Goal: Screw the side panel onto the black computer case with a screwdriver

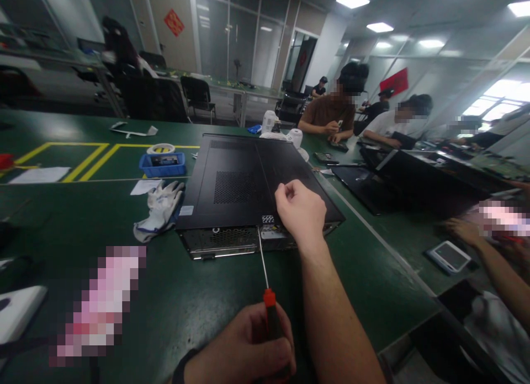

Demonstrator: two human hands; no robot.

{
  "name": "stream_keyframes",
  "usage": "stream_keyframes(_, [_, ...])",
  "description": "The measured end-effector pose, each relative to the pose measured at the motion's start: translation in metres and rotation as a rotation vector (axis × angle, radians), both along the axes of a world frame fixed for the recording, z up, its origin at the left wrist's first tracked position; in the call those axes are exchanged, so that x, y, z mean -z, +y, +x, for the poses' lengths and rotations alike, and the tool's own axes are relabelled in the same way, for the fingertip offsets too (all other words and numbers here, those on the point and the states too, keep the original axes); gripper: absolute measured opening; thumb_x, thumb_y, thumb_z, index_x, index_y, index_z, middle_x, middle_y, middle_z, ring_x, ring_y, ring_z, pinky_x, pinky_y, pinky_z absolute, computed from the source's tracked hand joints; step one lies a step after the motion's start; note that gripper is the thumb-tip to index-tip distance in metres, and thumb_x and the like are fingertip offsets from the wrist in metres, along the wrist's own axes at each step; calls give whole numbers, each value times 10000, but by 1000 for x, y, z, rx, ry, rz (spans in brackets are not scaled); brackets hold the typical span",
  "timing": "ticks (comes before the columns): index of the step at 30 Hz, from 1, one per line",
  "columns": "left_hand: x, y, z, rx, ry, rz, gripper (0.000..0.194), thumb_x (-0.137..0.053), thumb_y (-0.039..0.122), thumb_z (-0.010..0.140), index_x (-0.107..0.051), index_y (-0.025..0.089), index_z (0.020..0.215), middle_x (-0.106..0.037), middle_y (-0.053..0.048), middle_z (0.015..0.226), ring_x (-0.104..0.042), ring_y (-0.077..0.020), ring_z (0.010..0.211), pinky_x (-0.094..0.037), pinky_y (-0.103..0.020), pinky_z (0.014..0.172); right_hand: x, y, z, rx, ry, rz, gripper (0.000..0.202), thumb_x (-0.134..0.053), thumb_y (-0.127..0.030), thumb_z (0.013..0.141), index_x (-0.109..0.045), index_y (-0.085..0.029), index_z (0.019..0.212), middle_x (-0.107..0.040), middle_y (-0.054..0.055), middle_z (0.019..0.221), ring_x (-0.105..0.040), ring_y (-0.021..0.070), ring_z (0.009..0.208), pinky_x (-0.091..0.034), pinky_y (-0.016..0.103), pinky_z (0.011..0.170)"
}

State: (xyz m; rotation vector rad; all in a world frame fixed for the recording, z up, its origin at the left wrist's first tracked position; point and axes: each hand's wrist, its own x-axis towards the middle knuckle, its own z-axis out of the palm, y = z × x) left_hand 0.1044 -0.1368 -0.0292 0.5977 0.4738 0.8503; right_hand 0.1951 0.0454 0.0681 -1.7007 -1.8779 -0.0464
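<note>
A black computer case (242, 158) lies flat on the green table with its narrow end towards me. My left hand (248, 345), at the bottom, is closed round the red and black handle of a screwdriver (265, 265). The screwdriver's long shaft reaches up to the case's near edge, where its tip meets a gap beside a metal bracket (271, 234). Over the right part of the top panel is my right hand (302, 210), its fingers curled together. Whatever those fingers hold, if anything, is hidden.
Left of the case are grey-white gloves (159, 207), a blue bin (163, 164) and a tape roll (161, 148). Further right lie a black panel (358, 185) and a small device with a screen (450, 257). Co-workers sit along the right side; one reaches in there.
</note>
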Motion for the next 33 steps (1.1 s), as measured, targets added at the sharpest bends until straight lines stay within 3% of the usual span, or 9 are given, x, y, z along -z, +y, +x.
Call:
stream_keyframes(3, [-3, 1, -2, 14, 25, -11, 406, -822, 463, 721, -618, 131, 837, -634, -5, 666, -498, -47, 461, -326, -193, 469, 1, 1, 0, -6, -3, 4, 298, -496, -441, 940, -663, -239, 799, -670, 5, 729, -578, 178, 675, -274, 285, 610])
stream_keyframes(10, [-10, 1, -6, 65, -127, -52, 393, -866, 365, 668, -680, 120, 913, -679, -48, 778, -570, -75, 551, -390, -207, 526, 1, 1, 0, 1, -3, 2, 296, -504, -442, 937, -661, -234, 797, -671, 7, 730, -579, 175, 674, -274, 283, 607])
stream_keyframes(16, [-6, 0, -1, 33, -33, -16, 352, -810, 409, 758, -616, 146, 888, -665, -12, 744, -525, -46, 514, -364, -197, 527, 3, 1, 0, -2, -10, 3, 303, -495, -448, 944, -664, -232, 815, -675, 15, 741, -577, 174, 676, -270, 283, 609])
stream_keyframes(21, [0, 0, 2, 25, -43, 13, 381, -769, 471, 787, -575, 164, 901, -710, -40, 778, -556, -66, 532, -368, -204, 531, 3, 1, 1, -6, -13, 9, 308, -489, -452, 947, -660, -233, 815, -670, 10, 736, -589, 178, 688, -275, 282, 608])
stream_keyframes(28, [-5, 0, -3, 75, -83, -59, 432, -853, 363, 696, -667, 126, 1006, -727, -77, 868, -613, -86, 607, -426, -217, 589, 2, 1, 0, -9, -1, 10, 289, -505, -440, 935, -649, -234, 792, -664, 1, 717, -576, 173, 666, -257, 286, 595])
stream_keyframes(33, [-3, 0, -3, 26, 35, -45, 401, -885, 342, 649, -613, 145, 868, -694, -26, 731, -552, -61, 509, -387, -197, 517, 4, 1, 1, -13, 3, 20, 295, -502, -444, 937, -650, -235, 792, -668, 4, 721, -568, 171, 660, -252, 287, 594])
